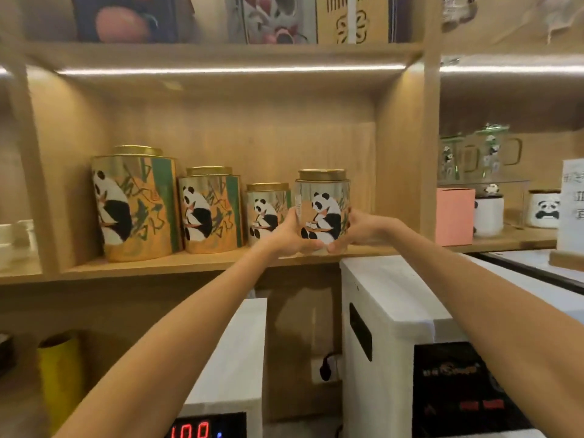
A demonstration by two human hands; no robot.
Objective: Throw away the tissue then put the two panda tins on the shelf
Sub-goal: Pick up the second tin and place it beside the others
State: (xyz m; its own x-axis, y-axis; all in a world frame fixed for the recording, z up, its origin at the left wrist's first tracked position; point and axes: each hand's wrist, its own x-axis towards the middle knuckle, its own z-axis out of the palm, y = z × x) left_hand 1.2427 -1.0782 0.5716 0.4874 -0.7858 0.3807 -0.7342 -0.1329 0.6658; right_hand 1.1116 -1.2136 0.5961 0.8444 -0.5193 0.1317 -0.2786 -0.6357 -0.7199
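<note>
Both my hands hold one small panda tin (pixel 323 210) with a gold lid at the front edge of the wooden shelf (pixel 196 263). My left hand (pixel 292 233) grips its left side and my right hand (pixel 354 232) its right side. The tin's base is at shelf level; I cannot tell whether it rests there. Left of it on the shelf stand three more panda tins: a small one (pixel 267 210), a medium one (pixel 210 210) and a large one (pixel 134 203). No tissue is in view.
White appliances stand below the shelf: one with a red digital display (pixel 221 374) and a taller one (pixel 395 327) under my right arm. The compartment to the right holds a pink box (pixel 455 216), panda mugs (pixel 544 208) and glass cups. A yellow roll (pixel 60 374) stands lower left.
</note>
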